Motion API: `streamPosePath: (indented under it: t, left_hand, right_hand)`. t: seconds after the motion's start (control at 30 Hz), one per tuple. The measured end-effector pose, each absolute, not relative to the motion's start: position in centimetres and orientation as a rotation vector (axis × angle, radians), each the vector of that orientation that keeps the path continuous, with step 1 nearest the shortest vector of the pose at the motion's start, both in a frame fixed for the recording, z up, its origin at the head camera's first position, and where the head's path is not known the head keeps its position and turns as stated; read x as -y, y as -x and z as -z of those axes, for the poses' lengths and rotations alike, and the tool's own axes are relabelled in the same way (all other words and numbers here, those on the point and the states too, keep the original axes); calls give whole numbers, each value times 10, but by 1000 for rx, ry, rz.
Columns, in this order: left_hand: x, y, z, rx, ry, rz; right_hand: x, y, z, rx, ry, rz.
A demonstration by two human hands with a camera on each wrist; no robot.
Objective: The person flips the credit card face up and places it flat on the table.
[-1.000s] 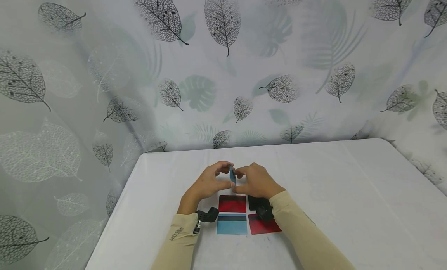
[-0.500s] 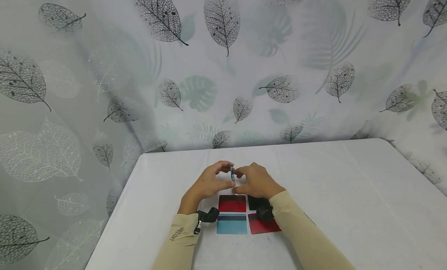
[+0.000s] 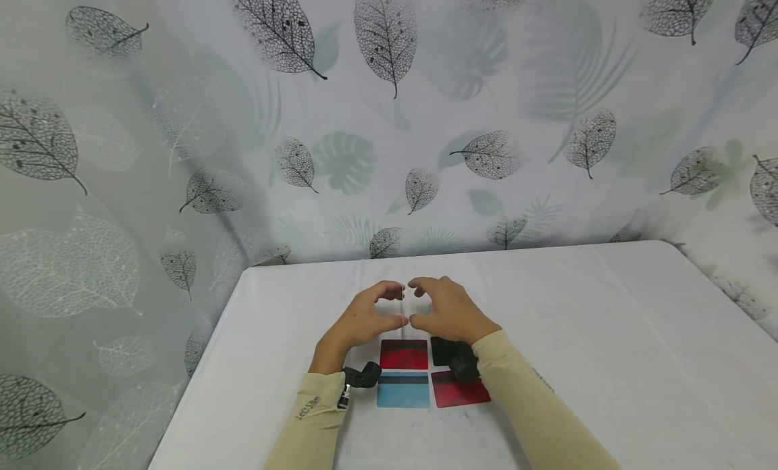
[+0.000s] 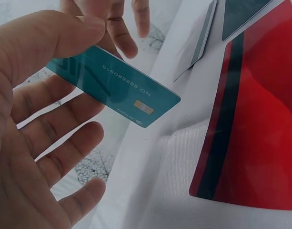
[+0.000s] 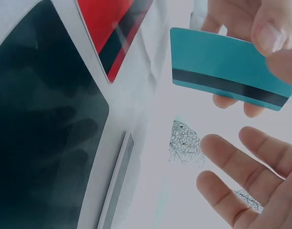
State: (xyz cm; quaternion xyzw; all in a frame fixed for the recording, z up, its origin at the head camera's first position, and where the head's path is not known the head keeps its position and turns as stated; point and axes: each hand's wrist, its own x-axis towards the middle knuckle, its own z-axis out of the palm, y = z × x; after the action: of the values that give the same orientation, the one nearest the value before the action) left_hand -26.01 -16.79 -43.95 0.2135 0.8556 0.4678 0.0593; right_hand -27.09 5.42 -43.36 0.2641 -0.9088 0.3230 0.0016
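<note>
My left hand [image 3: 365,318] pinches a teal plastic card [image 4: 126,90] between thumb and forefinger, above the far part of the table. One face of the card shows a small gold chip and a printed number in the left wrist view; its other face has a dark stripe in the right wrist view. From the head view the card is seen edge-on, as a thin line. Opposite it is my right hand [image 3: 452,311], fingers spread and apart from one another. Its thumb overlaps the card's end in the right wrist view, and its other fingers stand clear of the card.
On the white table [image 3: 577,335] below the hands lie a red card [image 3: 404,355], a blue card [image 3: 404,396], a second red card [image 3: 460,392] and a black card [image 3: 442,350]. A pale striped card [image 5: 118,183] lies beside the black one. Leaf-print cloth [image 3: 346,206] hangs behind.
The card has turned from showing a blue face to edge-on in the head view. My right fingertips have moved up and away from it; my left hand has barely moved.
</note>
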Motion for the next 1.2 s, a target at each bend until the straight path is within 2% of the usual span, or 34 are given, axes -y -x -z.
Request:
streamPosePath:
  t: [1.2]
  left_hand:
    - [164,256,440,-2593,-619,-1331]
  right_hand:
    - [-57,268,425,2758,-971,-1084]
